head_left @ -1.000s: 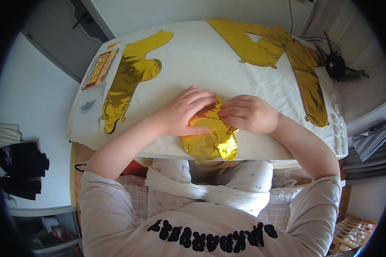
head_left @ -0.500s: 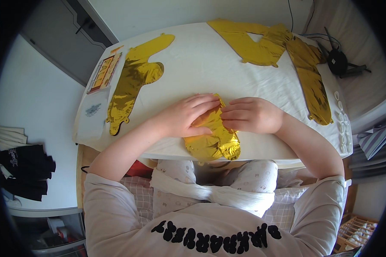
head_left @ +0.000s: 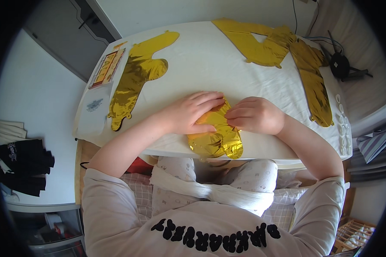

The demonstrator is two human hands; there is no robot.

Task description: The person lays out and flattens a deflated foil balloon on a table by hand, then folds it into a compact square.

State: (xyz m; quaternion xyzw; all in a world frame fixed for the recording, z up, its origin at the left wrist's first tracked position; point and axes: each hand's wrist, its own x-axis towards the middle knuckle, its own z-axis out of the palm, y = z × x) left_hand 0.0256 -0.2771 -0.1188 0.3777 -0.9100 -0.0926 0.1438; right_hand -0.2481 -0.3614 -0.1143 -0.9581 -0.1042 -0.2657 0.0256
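Note:
A crumpled gold foil balloon [head_left: 216, 137] lies at the near edge of the white table [head_left: 210, 64], its lower part hanging over the edge. My left hand [head_left: 191, 112] lies flat on its left side with fingers stretched toward the middle. My right hand [head_left: 255, 115] presses on its right side, fingertips pinching the foil where they meet the left hand's fingers.
A flat gold foil balloon [head_left: 137, 77] lies at the table's left. Next to it are a printed packet [head_left: 106, 68] and a clear bag [head_left: 92, 109]. Other gold foil balloons [head_left: 287, 51] lie at the far right. A black device with cables [head_left: 341, 64] sits beyond. Dark clothes [head_left: 23, 165] lie at the left.
Both hands stay on the gold foil balloon with only small finger shifts. The view has tilted slightly.

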